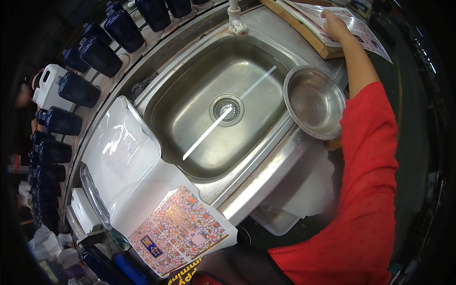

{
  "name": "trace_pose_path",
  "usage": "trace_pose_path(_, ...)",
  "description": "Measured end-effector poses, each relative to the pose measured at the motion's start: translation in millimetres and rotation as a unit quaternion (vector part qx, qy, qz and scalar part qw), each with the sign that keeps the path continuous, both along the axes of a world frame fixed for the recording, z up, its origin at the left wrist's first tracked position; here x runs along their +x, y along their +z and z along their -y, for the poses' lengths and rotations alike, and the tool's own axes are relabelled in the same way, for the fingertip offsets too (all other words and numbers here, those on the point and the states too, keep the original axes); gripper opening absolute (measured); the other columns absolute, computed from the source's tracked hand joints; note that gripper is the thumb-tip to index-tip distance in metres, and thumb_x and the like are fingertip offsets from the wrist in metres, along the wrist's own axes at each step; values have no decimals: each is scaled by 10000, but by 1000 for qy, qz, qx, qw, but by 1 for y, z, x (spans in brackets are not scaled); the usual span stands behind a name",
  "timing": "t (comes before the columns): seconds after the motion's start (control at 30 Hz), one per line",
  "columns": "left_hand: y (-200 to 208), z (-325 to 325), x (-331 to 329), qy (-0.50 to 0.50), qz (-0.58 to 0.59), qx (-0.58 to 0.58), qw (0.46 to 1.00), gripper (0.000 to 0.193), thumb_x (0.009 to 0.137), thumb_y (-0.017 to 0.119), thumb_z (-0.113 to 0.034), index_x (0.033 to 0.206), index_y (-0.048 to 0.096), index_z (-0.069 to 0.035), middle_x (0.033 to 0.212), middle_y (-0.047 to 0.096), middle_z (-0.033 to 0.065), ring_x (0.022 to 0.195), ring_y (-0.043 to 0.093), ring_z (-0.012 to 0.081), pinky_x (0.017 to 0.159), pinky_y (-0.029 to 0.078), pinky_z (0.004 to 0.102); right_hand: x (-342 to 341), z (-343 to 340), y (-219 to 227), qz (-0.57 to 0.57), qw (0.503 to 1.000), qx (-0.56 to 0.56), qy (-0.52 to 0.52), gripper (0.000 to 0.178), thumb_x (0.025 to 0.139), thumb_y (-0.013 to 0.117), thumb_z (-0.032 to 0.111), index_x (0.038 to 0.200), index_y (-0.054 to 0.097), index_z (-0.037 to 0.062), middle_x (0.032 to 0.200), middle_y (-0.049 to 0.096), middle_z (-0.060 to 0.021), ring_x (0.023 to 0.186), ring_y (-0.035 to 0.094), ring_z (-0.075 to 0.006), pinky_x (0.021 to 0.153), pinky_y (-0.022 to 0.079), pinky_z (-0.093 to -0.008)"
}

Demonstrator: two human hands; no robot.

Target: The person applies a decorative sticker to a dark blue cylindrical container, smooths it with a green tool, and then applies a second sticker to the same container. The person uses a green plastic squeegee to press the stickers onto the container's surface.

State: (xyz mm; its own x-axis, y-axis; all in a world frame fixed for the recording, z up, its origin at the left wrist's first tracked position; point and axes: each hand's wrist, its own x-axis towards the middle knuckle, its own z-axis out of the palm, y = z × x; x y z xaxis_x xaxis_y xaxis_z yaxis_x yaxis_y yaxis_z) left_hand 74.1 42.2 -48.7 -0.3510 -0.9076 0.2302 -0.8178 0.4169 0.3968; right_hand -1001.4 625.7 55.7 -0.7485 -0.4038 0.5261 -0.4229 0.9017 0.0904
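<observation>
Dark green floor [414,111] beside steel counter [269,29]

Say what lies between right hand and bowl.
From right hand to bowl: sheets, wooden board, then steel counter, in the head view.

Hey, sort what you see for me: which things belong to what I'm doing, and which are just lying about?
Likely part of the job:
- printed sheets, at your right hand
- patterned sheet beside the sink

Seemingly just lying about, untouched:
- metal bowl
- white jug
- dark blue bottles
</observation>
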Motion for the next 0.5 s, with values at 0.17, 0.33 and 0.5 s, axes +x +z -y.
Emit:
trace_pose_path(0.17,3,-8,-10,-3,-3,-14,1000,879,969,625,-451,1360,274,254,1283,463,482,1185,510,551,1054,401,559,34,18,12,60,998,16,-29,198,895,558,87,1044,686,109,1059,703,-219,1041,660,-413,884,511,-508)
trace_pose_path(0.33,-3,-2,-1,-6,21,-21,1000,866,964,633,-427,1349,274,261,1272,477,472,1166,524,546,1047,409,553,50,30,12,71,995,24,-70,224,908,551,129,1032,737,141,1064,716,-192,1052,663,-398,891,517,-474)
trace_pose_path(0.5,-1,1,-4,16,1,57,998,917,947,637,-501,1416,276,200,1378,436,418,1270,460,517,1090,364,560,54,8,28,18,984,-141,-110,313,911,543,180,1136,754,233,1085,731,-144,1013,687,-338,882,524,-421)
